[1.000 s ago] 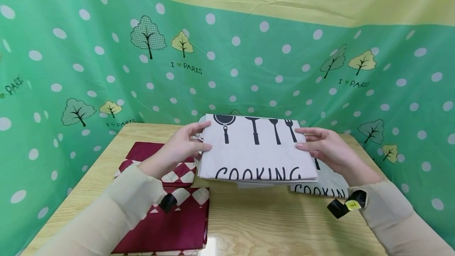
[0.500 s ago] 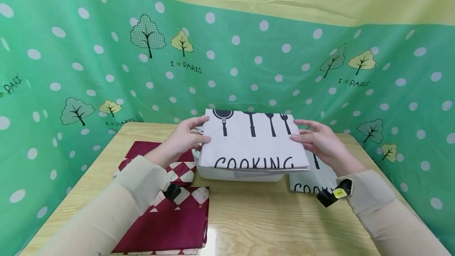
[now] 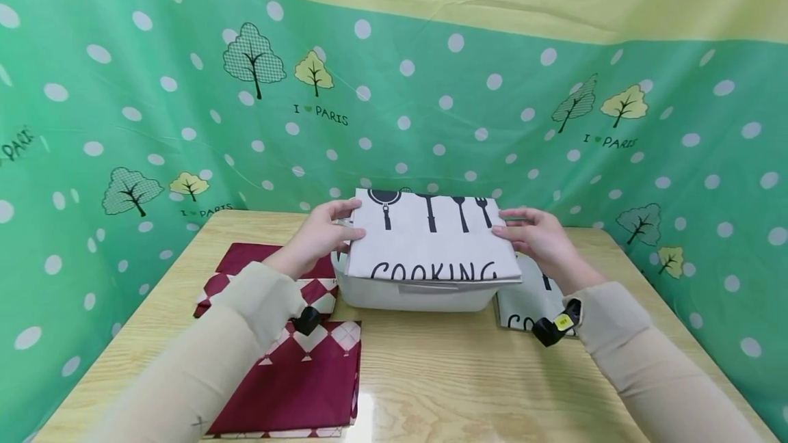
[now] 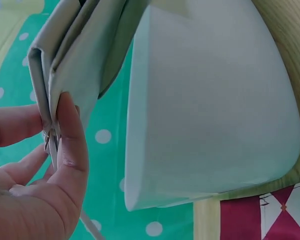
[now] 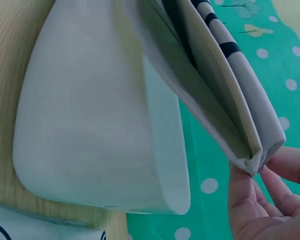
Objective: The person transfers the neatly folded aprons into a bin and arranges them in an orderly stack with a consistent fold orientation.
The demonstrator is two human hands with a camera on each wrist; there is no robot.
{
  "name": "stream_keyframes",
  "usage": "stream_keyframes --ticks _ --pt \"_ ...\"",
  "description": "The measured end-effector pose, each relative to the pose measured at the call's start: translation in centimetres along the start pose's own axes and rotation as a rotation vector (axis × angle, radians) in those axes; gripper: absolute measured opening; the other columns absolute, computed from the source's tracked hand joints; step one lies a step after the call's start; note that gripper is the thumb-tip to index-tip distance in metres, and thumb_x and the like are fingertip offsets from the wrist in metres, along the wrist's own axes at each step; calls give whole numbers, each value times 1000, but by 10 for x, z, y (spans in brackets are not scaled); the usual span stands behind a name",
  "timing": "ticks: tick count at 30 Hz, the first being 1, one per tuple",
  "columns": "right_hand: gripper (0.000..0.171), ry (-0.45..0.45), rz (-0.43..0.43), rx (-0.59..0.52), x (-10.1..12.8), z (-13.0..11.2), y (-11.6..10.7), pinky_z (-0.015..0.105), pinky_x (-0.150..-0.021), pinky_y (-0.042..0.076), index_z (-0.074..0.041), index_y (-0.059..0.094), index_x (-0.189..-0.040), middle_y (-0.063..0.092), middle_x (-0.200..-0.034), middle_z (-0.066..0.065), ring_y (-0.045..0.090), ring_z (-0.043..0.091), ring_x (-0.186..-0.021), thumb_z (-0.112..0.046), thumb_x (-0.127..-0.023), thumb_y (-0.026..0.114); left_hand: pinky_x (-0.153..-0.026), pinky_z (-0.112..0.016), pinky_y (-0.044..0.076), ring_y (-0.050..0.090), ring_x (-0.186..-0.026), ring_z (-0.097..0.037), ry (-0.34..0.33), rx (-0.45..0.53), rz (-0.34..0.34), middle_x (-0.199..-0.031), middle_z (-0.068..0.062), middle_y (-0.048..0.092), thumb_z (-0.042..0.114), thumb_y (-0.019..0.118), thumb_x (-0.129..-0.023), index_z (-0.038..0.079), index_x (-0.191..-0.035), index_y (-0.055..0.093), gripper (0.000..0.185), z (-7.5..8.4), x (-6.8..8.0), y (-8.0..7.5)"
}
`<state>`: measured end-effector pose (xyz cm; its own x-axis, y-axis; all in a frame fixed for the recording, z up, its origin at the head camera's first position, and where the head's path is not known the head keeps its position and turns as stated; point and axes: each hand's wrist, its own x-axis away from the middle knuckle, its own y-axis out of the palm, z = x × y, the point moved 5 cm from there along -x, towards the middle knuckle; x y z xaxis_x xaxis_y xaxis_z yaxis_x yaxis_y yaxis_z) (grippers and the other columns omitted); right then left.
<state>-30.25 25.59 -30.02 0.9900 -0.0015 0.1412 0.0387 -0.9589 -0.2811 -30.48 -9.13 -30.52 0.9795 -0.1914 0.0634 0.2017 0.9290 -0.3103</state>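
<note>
Currently both hands hold a folded white cloth (image 3: 431, 241) printed "COOKING" directly over a white bin (image 3: 418, 296), between the two wrists. Left hand (image 3: 320, 238): thumb on top, fingers beneath, pinching the cloth's left edge; the left wrist view shows the thumb (image 4: 70, 145) pressed on the stacked folds. Right hand (image 3: 535, 238): same pinch on the right edge, fingertips (image 5: 240, 192) closed on the fold. Cloth rests on or just above the bin rim; contact cannot be told.

Judgement: keep the cloth level, both edges square to the rim, and release both sides together so the folds stay stacked.

Another "COOKING" cloth (image 3: 529, 303) lies under the right wrist; two maroon checked cloths (image 3: 289, 381) lie under the left forearm.
</note>
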Motion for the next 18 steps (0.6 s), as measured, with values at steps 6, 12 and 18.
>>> stream_keyframes --ticks 6,12,18 --pt "55 -8 65 150 -7 9 7 22 -88 55 -1 49 -143 51 -141 19 60 16 -107 -22 -95 67 -88 -37 59 59 -116 -31 -9 -38 39 -151 -17 44 9 64 -95 10 -151 41 61 -9 -4 2" --pt "52 -37 99 210 -11 13 14 21 -84 55 0 52 -140 56 -136 21 61 21 -109 -21 -96 66 -96 -43 55 58 -120 -33 -25 -81 85 -151 -17 45 9 64 -95 9 -150 41 60 -14 -5 4" --pt "48 -49 134 220 -14 13 18 19 -82 56 -1 54 -139 58 -135 21 63 21 -107 -21 -96 66 -101 -43 52 60 -118 -32 -17 -166 132 -148 -17 49 9 65 -95 7 -148 44 57 -14 -7 3"
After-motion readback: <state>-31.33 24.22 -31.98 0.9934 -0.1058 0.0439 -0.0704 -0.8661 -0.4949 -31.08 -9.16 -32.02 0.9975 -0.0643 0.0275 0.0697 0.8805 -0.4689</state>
